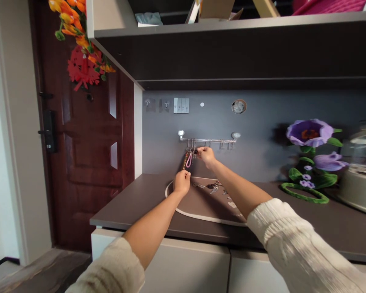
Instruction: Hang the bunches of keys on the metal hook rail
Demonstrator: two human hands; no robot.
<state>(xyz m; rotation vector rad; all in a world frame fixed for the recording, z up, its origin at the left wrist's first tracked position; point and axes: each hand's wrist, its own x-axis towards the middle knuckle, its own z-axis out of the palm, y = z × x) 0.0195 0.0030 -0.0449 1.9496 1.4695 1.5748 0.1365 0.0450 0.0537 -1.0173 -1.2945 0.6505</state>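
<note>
A metal rail (207,140) with several small hooks is mounted on the grey wall. From its left hooks hang a brown patterned strap (185,160) and a pink loop strap (189,160), with small keys (195,154) beside them. My left hand (181,182) is closed at the lower end of the patterned strap. Just under the rail, my right hand (206,156) pinches a small dark piece by the keys; its exact kind is partly hidden. Below, a brown mat (198,201) with a pale rim bears more keys (213,187) and small metal items.
A brown countertop (134,203) runs below the wall, with white cabinets under it. Purple fabric flowers (311,134) and a glass-topped appliance (361,175) stand at right. Overhead is a dark shelf (232,57). A red-brown door (91,162) is at left, with orange flowers (71,18) before it.
</note>
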